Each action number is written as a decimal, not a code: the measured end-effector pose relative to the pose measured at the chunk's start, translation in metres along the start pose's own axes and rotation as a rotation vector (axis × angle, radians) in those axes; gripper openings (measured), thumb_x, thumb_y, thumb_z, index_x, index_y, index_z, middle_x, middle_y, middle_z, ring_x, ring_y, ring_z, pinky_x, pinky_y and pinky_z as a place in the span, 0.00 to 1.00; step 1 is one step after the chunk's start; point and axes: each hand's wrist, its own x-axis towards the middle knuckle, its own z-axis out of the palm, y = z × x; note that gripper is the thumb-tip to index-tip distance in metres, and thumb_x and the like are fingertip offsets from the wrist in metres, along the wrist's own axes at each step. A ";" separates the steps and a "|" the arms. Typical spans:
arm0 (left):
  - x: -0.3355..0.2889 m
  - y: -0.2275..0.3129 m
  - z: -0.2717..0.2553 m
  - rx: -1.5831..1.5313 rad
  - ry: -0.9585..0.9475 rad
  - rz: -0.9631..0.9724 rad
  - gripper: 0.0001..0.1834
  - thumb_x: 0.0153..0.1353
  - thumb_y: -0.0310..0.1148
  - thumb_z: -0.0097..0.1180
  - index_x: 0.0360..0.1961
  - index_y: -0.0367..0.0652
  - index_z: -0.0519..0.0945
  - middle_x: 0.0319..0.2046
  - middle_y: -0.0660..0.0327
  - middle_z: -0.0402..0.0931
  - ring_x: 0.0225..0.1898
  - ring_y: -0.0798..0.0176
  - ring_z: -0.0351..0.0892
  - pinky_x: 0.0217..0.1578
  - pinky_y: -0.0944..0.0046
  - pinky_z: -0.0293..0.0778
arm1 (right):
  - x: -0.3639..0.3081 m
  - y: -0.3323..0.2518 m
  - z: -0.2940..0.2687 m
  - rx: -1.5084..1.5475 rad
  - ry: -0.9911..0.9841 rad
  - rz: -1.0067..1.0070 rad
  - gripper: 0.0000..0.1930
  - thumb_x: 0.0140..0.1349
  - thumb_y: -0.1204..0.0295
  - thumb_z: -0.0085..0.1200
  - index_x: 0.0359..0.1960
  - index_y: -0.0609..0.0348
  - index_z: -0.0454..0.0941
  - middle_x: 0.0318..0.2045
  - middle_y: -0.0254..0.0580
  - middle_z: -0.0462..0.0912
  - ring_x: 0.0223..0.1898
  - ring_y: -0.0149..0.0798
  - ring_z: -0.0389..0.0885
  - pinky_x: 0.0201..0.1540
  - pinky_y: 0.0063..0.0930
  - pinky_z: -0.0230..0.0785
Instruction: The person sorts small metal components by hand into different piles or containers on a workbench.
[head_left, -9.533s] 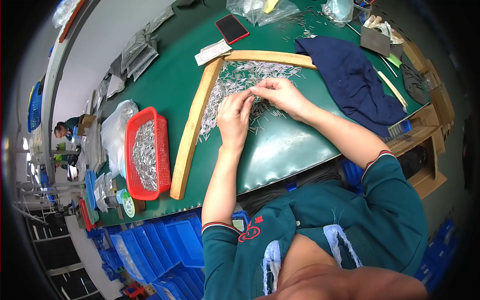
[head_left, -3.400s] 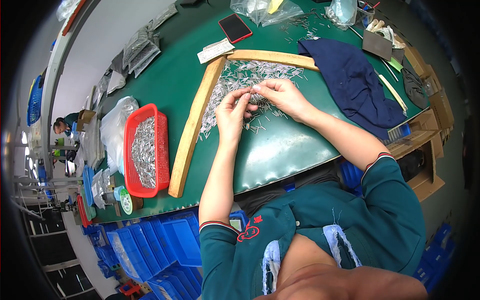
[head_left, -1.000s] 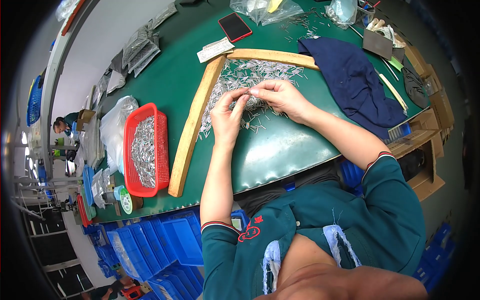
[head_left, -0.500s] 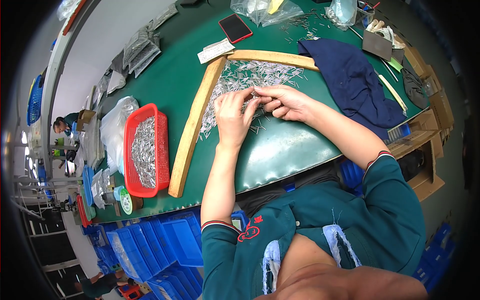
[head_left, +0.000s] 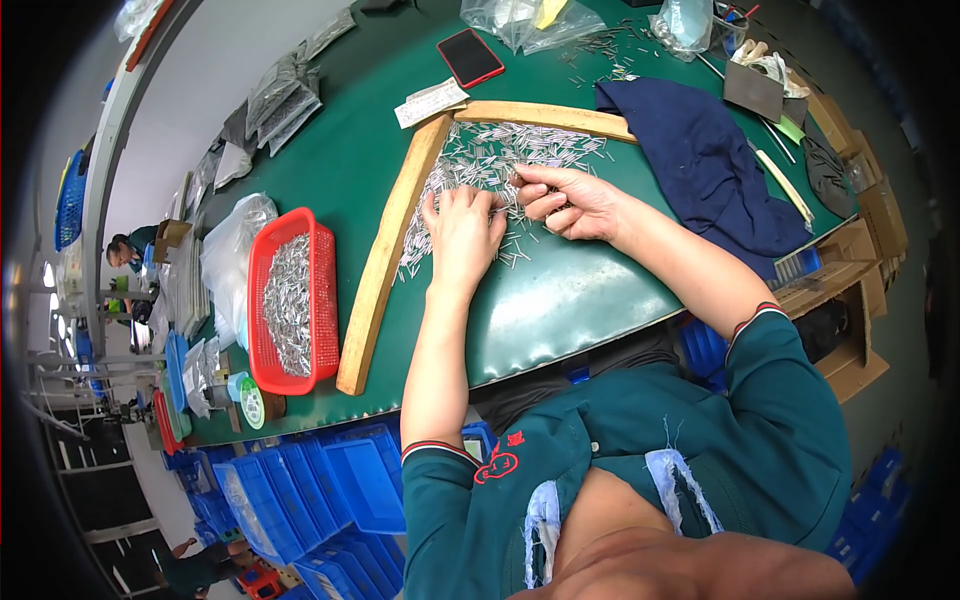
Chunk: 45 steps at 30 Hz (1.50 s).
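A loose spread of small, thin silvery metal pins (head_left: 520,150) lies on the green tabletop (head_left: 570,300). Palm down over the near left part of this spread, my left hand (head_left: 463,235) has its fingers slightly bent and apart, the tips among the pins. My right hand (head_left: 575,203) is just above the pins on the right, fingers curled and thumb pressed to the forefinger. Small metal pins seem to be in its grip, mostly hidden by the fingers. Two wooden strips (head_left: 395,250) meet in a corner around the far and left sides of the spread.
Left of the strips stands a red plastic basket (head_left: 325,300) full of shiny metal parts. A phone (head_left: 470,57) and a paper slip (head_left: 431,102) lie beyond the corner. Dark blue cloth (head_left: 690,150) covers the right side. Blue bins (head_left: 365,485) stand below the table edge.
My hands, close together at the fingertips before, have moved apart. The left has lowered its fingers onto the pins; the right has drawn slightly right, its fingers curled.
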 end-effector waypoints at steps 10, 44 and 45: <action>0.004 -0.007 0.001 -0.574 0.233 -0.172 0.07 0.51 0.30 0.55 0.31 0.41 0.75 0.28 0.61 0.75 0.33 0.61 0.73 0.42 0.62 0.63 | -0.003 -0.001 0.000 0.051 -0.104 -0.062 0.06 0.55 0.67 0.46 0.28 0.56 0.68 0.23 0.29 0.66 0.15 0.17 0.57 0.07 0.06 0.40; 0.004 0.013 -0.008 -0.784 0.253 -0.196 0.07 0.51 0.27 0.56 0.33 0.41 0.79 0.26 0.61 0.74 0.30 0.65 0.73 0.35 0.69 0.68 | -0.001 0.006 0.004 -0.255 0.088 -0.129 0.09 0.58 0.65 0.50 0.32 0.55 0.68 0.22 0.25 0.65 0.16 0.13 0.56 0.10 0.05 0.41; 0.004 0.012 -0.008 -0.825 0.245 -0.207 0.07 0.52 0.27 0.55 0.34 0.42 0.79 0.27 0.61 0.74 0.31 0.66 0.72 0.36 0.69 0.68 | -0.001 0.005 0.004 -0.234 0.051 -0.114 0.08 0.59 0.65 0.49 0.32 0.55 0.67 0.22 0.25 0.65 0.16 0.13 0.56 0.10 0.05 0.41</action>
